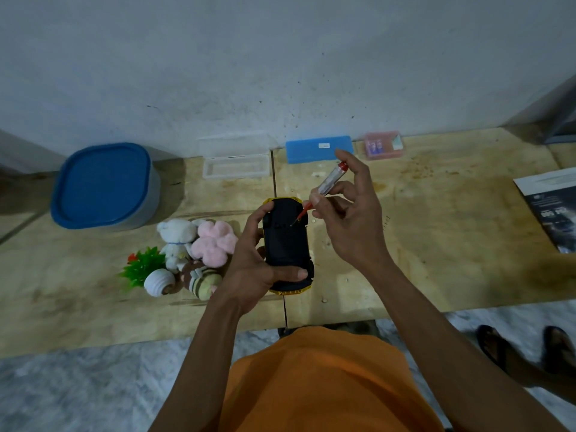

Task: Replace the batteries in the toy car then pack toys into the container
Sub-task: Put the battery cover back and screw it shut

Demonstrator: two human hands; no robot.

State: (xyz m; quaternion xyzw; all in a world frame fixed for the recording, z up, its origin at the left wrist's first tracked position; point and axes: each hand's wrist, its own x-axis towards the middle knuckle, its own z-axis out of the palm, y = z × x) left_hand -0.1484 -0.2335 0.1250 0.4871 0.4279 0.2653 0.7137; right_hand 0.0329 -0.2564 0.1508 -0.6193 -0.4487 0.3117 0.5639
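Two hands busy: left hand (253, 269) fingers grip upturned toy car (287, 244); right hand (349, 219) fingers pinch screwdriver (324, 190), tip on underside.

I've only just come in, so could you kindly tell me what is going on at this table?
A person is working on a toy car. The left hand holds it upside down, while the right hand pinches a screwdriver with its tip on the black underside. A group of small plush toys lies to the left on the wooden table, and the blue-lidded container beyond them is closed.
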